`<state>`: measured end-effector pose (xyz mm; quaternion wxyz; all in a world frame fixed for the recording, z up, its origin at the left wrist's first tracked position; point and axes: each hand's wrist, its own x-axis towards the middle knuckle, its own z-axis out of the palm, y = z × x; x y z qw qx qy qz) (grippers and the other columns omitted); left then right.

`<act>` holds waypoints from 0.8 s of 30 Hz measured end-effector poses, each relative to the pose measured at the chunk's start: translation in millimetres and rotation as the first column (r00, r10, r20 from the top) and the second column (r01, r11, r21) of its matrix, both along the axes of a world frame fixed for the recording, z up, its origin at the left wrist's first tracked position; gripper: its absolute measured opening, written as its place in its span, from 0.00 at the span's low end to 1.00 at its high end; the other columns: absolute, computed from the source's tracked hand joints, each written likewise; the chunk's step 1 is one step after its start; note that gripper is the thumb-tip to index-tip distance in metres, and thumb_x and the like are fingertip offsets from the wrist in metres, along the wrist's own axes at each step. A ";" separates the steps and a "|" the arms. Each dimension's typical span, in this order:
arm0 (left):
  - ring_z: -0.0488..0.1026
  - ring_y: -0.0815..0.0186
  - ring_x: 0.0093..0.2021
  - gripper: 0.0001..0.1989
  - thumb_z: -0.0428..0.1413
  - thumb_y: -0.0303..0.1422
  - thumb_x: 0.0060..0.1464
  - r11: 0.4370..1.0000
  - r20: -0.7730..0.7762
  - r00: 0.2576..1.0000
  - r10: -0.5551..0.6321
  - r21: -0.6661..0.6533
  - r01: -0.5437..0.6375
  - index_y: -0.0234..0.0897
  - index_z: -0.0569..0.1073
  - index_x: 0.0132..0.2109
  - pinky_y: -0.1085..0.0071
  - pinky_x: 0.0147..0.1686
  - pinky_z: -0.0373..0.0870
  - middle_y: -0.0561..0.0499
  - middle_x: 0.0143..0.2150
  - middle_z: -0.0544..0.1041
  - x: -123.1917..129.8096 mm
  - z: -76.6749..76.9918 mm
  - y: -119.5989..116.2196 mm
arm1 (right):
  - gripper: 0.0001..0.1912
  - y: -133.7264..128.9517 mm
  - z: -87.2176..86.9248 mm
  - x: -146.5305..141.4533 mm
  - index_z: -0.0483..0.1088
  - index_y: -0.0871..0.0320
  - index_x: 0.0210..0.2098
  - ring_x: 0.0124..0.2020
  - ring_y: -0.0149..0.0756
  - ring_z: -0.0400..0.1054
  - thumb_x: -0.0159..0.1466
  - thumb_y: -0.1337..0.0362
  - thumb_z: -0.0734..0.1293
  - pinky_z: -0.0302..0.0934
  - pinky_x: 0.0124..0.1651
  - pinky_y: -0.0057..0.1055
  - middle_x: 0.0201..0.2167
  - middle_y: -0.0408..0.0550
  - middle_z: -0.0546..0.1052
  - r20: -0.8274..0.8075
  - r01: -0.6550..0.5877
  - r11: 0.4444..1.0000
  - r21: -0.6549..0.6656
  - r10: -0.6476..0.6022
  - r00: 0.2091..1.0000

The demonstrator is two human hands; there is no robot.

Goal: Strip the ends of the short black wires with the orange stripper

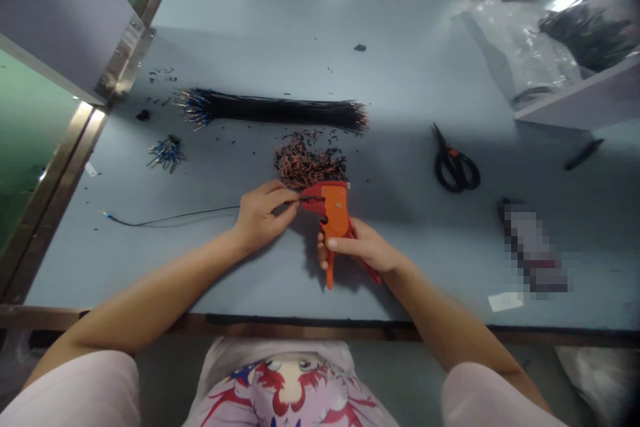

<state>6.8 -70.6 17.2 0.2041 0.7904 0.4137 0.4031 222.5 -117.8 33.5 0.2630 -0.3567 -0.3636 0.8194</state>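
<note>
My right hand [367, 245] is closed round the handles of an orange and red wire stripper [336, 210]. Between thumb and fingers, my left hand [265, 215] pinches a black wire [185, 215], its right end at the stripper's jaws. That wire trails left across the table to a blue-sleeved terminal. Just beyond the tool lies a pile of copper and black wire scraps [307, 163]. Farther back, a long bundle of black wires [280, 110] has blue terminals at its left end and bare copper at its right.
Scissors [454, 163] with black handles lie to the right, near a blurred-out object [535, 247] and a white paper slip [505, 301]. Loose blue terminals [169, 153] sit at left. Clear plastic bags [525, 37] stand at the back right, behind a panel [580, 97].
</note>
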 end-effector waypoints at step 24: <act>0.70 0.72 0.28 0.04 0.57 0.29 0.55 0.999 0.038 0.999 -0.001 0.035 0.000 0.36 0.77 0.35 0.76 0.30 0.64 0.52 0.29 0.76 0.1 1.6 -1.6 | 0.18 0.6 2.2 1.4 0.68 0.63 0.24 0.21 0.32 0.68 0.62 0.55 0.69 0.65 0.27 0.29 0.19 0.45 0.72 0.101 -0.059 0.994 0.093 0.050 0.994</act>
